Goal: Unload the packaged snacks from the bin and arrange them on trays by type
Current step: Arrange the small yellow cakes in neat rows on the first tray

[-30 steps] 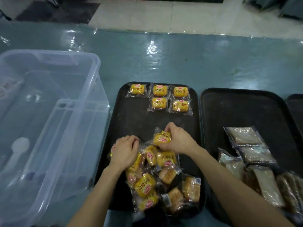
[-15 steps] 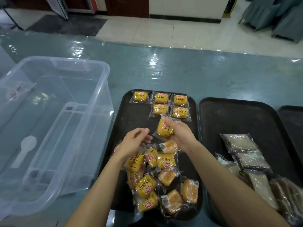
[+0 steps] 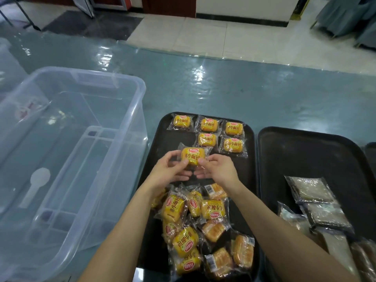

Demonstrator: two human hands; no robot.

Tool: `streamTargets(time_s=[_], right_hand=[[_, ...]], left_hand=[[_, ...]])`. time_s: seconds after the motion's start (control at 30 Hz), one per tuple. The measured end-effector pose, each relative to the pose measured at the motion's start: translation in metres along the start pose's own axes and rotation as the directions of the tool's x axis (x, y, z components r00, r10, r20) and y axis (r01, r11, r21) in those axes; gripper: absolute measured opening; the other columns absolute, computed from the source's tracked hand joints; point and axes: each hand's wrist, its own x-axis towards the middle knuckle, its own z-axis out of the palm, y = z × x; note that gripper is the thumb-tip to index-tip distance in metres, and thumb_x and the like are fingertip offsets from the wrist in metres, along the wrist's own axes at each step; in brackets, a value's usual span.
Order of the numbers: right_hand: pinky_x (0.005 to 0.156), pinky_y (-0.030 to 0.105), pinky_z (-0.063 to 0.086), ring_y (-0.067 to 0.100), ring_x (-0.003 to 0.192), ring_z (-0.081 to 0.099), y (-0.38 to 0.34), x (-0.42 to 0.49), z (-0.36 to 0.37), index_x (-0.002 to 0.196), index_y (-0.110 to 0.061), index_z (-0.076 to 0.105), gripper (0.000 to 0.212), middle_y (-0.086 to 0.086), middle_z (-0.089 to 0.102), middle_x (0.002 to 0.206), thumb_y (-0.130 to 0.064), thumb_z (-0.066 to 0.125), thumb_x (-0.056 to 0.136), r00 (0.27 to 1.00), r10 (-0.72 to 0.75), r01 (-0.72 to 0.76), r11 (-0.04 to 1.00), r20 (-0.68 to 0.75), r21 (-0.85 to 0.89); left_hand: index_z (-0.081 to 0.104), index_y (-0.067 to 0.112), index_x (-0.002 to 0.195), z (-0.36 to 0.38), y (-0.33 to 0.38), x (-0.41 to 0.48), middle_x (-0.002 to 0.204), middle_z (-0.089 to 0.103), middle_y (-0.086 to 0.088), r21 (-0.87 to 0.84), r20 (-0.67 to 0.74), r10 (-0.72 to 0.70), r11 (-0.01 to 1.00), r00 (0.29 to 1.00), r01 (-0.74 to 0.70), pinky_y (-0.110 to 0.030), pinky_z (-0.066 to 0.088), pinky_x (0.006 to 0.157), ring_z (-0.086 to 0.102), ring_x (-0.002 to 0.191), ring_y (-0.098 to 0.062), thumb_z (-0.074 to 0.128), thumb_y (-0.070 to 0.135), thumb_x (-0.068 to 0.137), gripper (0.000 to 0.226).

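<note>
Now held by both hands rather than one: the yellow clear-wrapped small bread packet [image 3: 192, 156], half a second ago pinched in the right hand [image 3: 218, 169] alone and tilted on edge, sits label-up and level between the two hands. Left hand [image 3: 171, 169], earlier hovering loose over the heap with nothing in it, has come up and closed on the packet's left edge. Packet also further from the body than before, now just short of the second row of laid-out packets.

Gripped at its near corners: left thumb and fingertips [image 3: 184, 162] on the near-left edge, right thumb and fingertips [image 3: 201, 161] on the near-right edge, both sets narrowly pinched on the wrapper, remaining fingers curled beneath. Most of the packet juts beyond the fingers, toward the far end of the black rectangular plastic tray [image 3: 162, 139]; whether it touches the tray surface cannot be told.

Beyond it, five matching yellow packets [image 3: 207, 125] in rows: three across the far edge, two behind them on the right, leaving a gap on the left of the second row, just beside the held packet. Nearer the body, under the forearms, a loose heap of yellow and orange wrapped breads [image 3: 203, 226] on the same tray. To the right, a second black tray [image 3: 305, 151] with pale greyish wrapped snacks [image 3: 311, 190] at its near right. To the left, a large clear plastic bin [image 3: 126, 110] on the glossy teal tabletop [image 3: 264, 94].
</note>
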Motion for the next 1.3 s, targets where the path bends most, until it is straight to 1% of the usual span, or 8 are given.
streamTargets(time_s=[0.17,0.33,0.43,0.57,0.73,1.03,1.2,1.3], right_hand=[[0.085,0.045,0.068,0.029,0.089,0.083,0.005,0.019,0.009,0.121,-0.002,0.069,0.033,0.014,0.083,0.099,-0.013,0.084,0.095,0.995,0.008,0.000,0.997,0.099,-0.079],[0.076,0.038,0.069,0.023,0.080,0.083,-0.002,0.041,0.026,0.120,-0.001,0.068,0.029,0.011,0.083,0.092,-0.009,0.082,0.096,1.000,0.025,-0.026,0.998,-0.017,-0.060],[0.074,0.036,0.068,0.016,0.072,0.081,-0.003,0.054,0.030,0.111,-0.012,0.070,0.031,0.004,0.082,0.087,-0.026,0.089,0.091,0.998,-0.002,-0.017,0.963,-0.067,-0.271],[0.090,0.037,0.064,0.013,0.097,0.074,0.007,0.058,0.020,0.122,-0.021,0.072,0.033,-0.005,0.078,0.108,-0.037,0.083,0.096,0.983,-0.169,0.066,0.693,-0.072,-0.718],[0.103,0.039,0.059,0.018,0.123,0.064,0.029,0.055,0.009,0.137,-0.020,0.071,0.037,-0.002,0.071,0.130,-0.032,0.074,0.102,0.967,-0.202,0.222,0.367,0.156,-0.904],[0.105,0.037,0.058,0.021,0.136,0.051,0.038,0.056,0.012,0.140,-0.017,0.068,0.041,-0.001,0.059,0.143,-0.026,0.073,0.101,0.936,-0.225,0.310,0.167,0.270,-0.936],[0.108,0.036,0.055,0.021,0.141,0.049,0.042,0.055,0.011,0.146,-0.018,0.064,0.045,0.000,0.057,0.148,-0.027,0.071,0.103,0.929,-0.237,0.326,0.162,0.284,-0.931],[0.111,0.037,0.054,0.021,0.143,0.048,0.044,0.053,0.009,0.148,-0.017,0.062,0.048,-0.001,0.056,0.149,-0.031,0.071,0.103,0.934,-0.227,0.323,0.197,0.277,-0.926]], left_hand=[[0.065,0.022,0.134,-0.009,-0.005,0.013,0.104,0.084,-0.005,0.059,-0.194,-0.001,0.998,0.981,0.013,-0.043,0.067,0.091,0.083,0.095,-0.022,0.087,0.016,0.092,0.048],[0.067,0.010,0.128,-0.004,-0.010,0.026,0.115,0.082,-0.011,-0.313,-0.249,-0.125,0.949,0.961,0.042,-0.044,0.066,0.096,0.082,0.104,-0.025,0.089,0.012,0.089,0.045],[0.068,0.006,0.124,-0.005,-0.015,0.041,0.115,0.081,-0.016,-0.374,-0.337,-0.171,0.927,0.926,0.035,-0.045,0.067,0.093,0.082,0.101,-0.028,0.088,0.004,0.088,0.041],[0.063,0.009,0.121,-0.013,-0.017,0.075,0.118,0.076,-0.016,-0.355,-0.460,-0.221,0.934,0.860,0.050,-0.042,0.069,0.086,0.083,0.096,-0.028,0.090,-0.002,0.085,0.046],[0.060,0.011,0.124,-0.019,-0.009,0.115,0.116,0.072,-0.010,-0.331,-0.527,-0.255,0.940,0.811,0.080,-0.038,0.070,0.080,0.081,0.092,-0.025,0.090,0.001,0.086,0.049],[0.063,0.012,0.105,-0.012,-0.018,0.148,0.110,0.077,-0.014,-0.216,-0.593,-0.203,0.972,0.779,0.089,-0.033,0.069,0.075,0.083,0.085,-0.025,0.092,0.001,0.084,0.037],[0.058,0.015,0.105,-0.010,-0.016,0.154,0.112,0.074,-0.013,-0.095,-0.624,-0.119,0.993,0.772,0.076,-0.037,0.070,0.075,0.082,0.085,-0.024,0.092,0.006,0.086,0.041],[0.057,0.014,0.115,-0.011,-0.013,0.155,0.105,0.076,-0.011,0.078,-0.628,-0.087,0.982,0.773,0.174,-0.040,0.070,0.072,0.080,0.074,-0.017,0.092,0.023,0.088,0.045]])
